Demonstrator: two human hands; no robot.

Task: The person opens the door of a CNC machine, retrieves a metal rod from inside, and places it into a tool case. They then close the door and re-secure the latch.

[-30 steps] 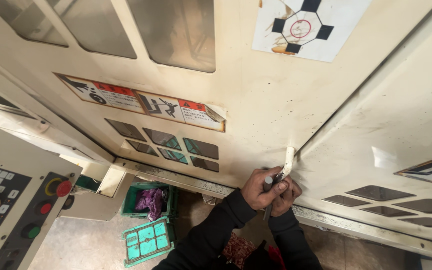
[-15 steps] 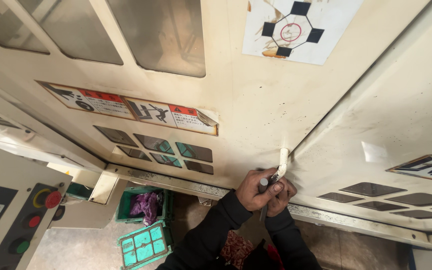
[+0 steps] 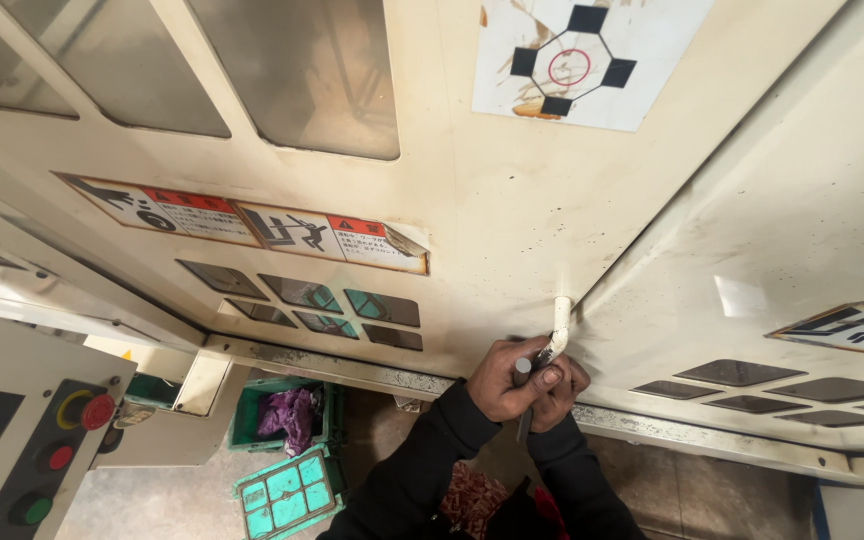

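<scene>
Machine door, cream-coloured and grimy, fills most of the view, running from 9 o'clock up across 12 o'clock, with 2 dark windows along its top edge and a second cream panel meeting it at an angle toward 3 o'clock. A white target sticker with black squares and a red ring sits at 12 o'clock, and a strip of warning labels crosses the door toward 10 o'clock, with a cluster of dark slanted vents just below it. At 8 o'clock a control panel shows a red mushroom button above 2 smaller round buttons. Below the door's lower rail, toward 7 o'clock, a green crate holds purple cloth, with a green slotted tray just beside it. Both dark-sleeved arms rise from 6 o'clock to the door's lower edge just right of centre, where a short white handle stands at the seam between the 2 panels. The left hand is curled closed around a thin grey tool, thumb lying over its top, the tool's tip at the handle's foot. The right hand is pressed against the left from 3 o'clock, fingers folded in; what it grips I cannot tell.
</scene>
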